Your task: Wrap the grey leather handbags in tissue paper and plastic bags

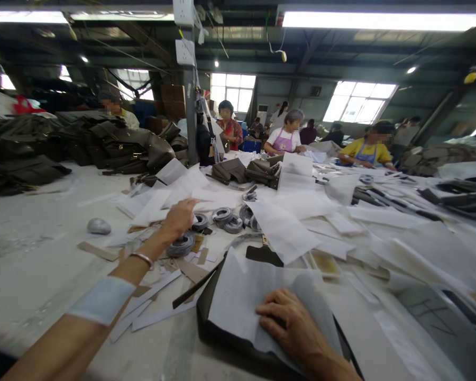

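My left hand (pixel 178 217) reaches forward over a cluster of grey tape rolls (pixel 181 244), its fingers curled down toward one roll; whether it grips anything is hidden. A bracelet and a pale blue sleeve band sit on that arm. My right hand (pixel 291 320) lies flat, fingers spread, on white tissue paper (pixel 241 296) that covers a dark bag (pixel 210 328) in front of me. More grey rolls (pixel 226 218) lie just beyond my left hand.
White paper sheets (pixel 285 227) and card strips litter the long white table (pixel 43 264). Dark bags are piled at the left (pixel 115 143) and centre (pixel 241 170). Several people work at the far side. A post (pixel 189 95) stands mid-table.
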Demonstrator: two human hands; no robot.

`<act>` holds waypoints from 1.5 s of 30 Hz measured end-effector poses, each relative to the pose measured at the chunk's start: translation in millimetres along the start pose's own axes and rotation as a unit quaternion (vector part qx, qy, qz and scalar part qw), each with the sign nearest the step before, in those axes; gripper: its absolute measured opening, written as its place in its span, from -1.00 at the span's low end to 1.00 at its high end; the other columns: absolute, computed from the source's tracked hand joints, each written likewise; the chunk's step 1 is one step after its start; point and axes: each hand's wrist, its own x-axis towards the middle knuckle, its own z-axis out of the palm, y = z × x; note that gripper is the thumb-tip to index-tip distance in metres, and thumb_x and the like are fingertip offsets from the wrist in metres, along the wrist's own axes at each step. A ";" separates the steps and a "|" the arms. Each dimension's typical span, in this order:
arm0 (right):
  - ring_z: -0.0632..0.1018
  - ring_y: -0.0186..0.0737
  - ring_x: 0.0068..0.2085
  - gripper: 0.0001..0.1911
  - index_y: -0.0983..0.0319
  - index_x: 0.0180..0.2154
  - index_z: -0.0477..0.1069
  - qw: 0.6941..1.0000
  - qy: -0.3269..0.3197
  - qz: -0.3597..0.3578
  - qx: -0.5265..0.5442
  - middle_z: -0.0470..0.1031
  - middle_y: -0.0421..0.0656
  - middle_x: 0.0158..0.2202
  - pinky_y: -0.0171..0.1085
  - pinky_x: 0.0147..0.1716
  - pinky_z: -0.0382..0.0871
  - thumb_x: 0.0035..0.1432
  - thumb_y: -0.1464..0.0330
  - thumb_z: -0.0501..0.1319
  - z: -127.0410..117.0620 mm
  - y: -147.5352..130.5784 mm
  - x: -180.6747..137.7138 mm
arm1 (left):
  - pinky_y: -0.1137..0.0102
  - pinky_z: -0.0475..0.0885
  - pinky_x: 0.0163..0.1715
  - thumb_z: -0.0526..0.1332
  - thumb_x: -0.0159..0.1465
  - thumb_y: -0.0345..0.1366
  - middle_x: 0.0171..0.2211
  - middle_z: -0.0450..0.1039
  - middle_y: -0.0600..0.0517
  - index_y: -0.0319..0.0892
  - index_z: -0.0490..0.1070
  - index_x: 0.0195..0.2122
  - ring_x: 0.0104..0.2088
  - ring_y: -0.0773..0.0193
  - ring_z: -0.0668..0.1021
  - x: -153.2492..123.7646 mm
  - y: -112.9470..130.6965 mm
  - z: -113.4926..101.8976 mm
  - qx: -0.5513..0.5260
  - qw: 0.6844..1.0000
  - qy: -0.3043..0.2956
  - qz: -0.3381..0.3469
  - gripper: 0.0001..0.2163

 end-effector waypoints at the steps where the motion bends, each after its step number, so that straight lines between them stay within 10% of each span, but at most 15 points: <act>1: 0.49 -0.08 -0.08 -0.82 0.07 -0.13 0.61 1.000 0.003 0.001 0.005 0.56 -0.13 -0.15 -0.13 -0.01 0.32 0.25 0.32 0.27 -0.4 -0.5 -0.3 | 0.32 0.32 0.10 0.10 0.34 -0.45 0.06 0.46 -0.09 -0.26 0.43 0.04 0.07 0.16 0.46 -10.5 24.5 3.5 -0.028 0.999 -0.014 0.033 -0.73; 8: 0.51 -0.11 -0.12 -0.86 0.16 -0.20 0.57 0.995 0.066 0.036 0.062 0.56 -0.15 -0.21 -0.19 -0.07 0.36 0.17 0.35 0.30 -1.1 2.1 -4.8 | 0.54 0.36 -0.29 0.28 0.15 -0.43 -0.34 0.51 0.13 -0.16 0.49 -0.33 -0.33 0.36 0.51 -121.5 142.9 71.8 -0.243 0.918 -0.242 0.197 -0.93; 16: 0.57 -0.16 -0.11 -0.85 0.19 -0.37 0.57 0.983 0.099 0.017 0.154 0.58 -0.11 -0.17 -0.19 -0.03 0.40 0.11 0.48 0.22 -2.9 7.2 -2.3 | 0.49 0.35 -0.29 0.21 0.19 -0.47 -0.34 0.51 0.08 -0.19 0.47 -0.31 -0.30 0.31 0.52 -136.3 131.3 95.1 -0.213 0.942 -0.229 0.119 -0.91; 28: 0.54 -0.16 -0.13 -0.81 0.23 -0.43 0.55 0.994 0.097 0.017 0.037 0.56 -0.10 -0.22 -0.22 -0.03 0.38 0.02 0.57 0.20 3.4 2.6 0.1 | 0.47 0.37 -0.14 0.18 0.30 -0.44 -0.16 0.47 0.04 -0.15 0.45 -0.14 -0.18 0.31 0.51 -148.7 131.3 108.5 -0.165 0.950 -0.178 0.198 -0.85; 36: 0.61 -0.17 -0.11 -0.60 0.16 -0.17 0.61 0.993 -0.022 0.112 -0.003 0.65 -0.18 -0.16 -0.27 -0.06 0.41 0.05 0.55 0.11 -58.0 9.1 35.8 | 0.34 0.31 -0.17 0.18 0.37 -0.21 -0.29 0.46 0.02 -0.14 0.49 -0.29 -0.24 0.23 0.46 -153.1 134.2 112.1 -0.084 0.942 -0.129 0.299 -0.84; 41: 0.61 -0.04 -0.14 -0.68 0.24 -0.16 0.60 0.984 0.023 0.153 -0.093 0.64 -0.07 -0.19 -0.23 -0.09 0.41 -0.02 0.50 0.29 -89.7 16.7 96.4 | 0.29 0.27 -0.06 0.24 0.34 -0.15 -0.28 0.44 0.06 -0.10 0.47 -0.30 -0.15 0.22 0.44 -154.7 133.6 116.3 -0.078 0.946 -0.096 0.300 -0.84; 45: 0.27 0.21 0.28 -0.34 0.43 0.31 0.13 0.952 0.165 0.193 -0.173 0.22 0.26 0.29 0.04 0.19 0.13 0.18 0.50 0.15 -125.8 22.5 135.2 | 0.22 0.21 0.10 0.29 0.30 -0.14 -0.26 0.44 0.09 -0.07 0.47 -0.30 -0.14 0.24 0.45 -156.1 131.9 121.3 -0.106 0.949 -0.104 0.276 -0.86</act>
